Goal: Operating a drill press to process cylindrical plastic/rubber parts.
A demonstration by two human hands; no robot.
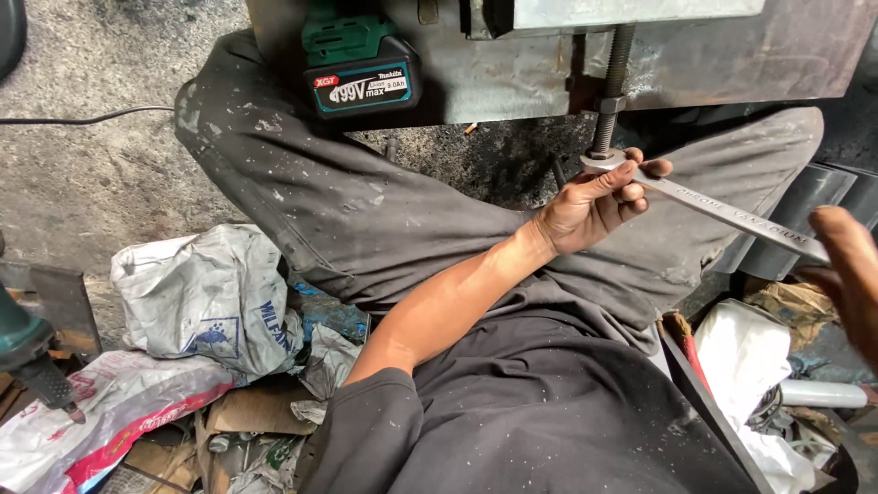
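Observation:
I sit on the floor with my legs in grey, paint-speckled trousers (302, 201) stretched under a steel plate (732, 55). A threaded rod (615, 64) with a nut (607, 104) hangs down from the plate. A long flat steel wrench (722, 210) has its ring end around the foot of the rod. My left hand (590, 206) reaches across my lap and pinches that ring end. My right hand (851, 274), blurred at the right edge, has its thumb over the wrench's handle end.
A green and black cordless tool battery (358, 78) rests against the plate. Crumpled plastic sacks (210, 297) and cardboard lie at the left, with a green tool (27, 352) and a black cable (82, 117). Grey pipe (814, 197) and white cloth (745, 352) are at the right.

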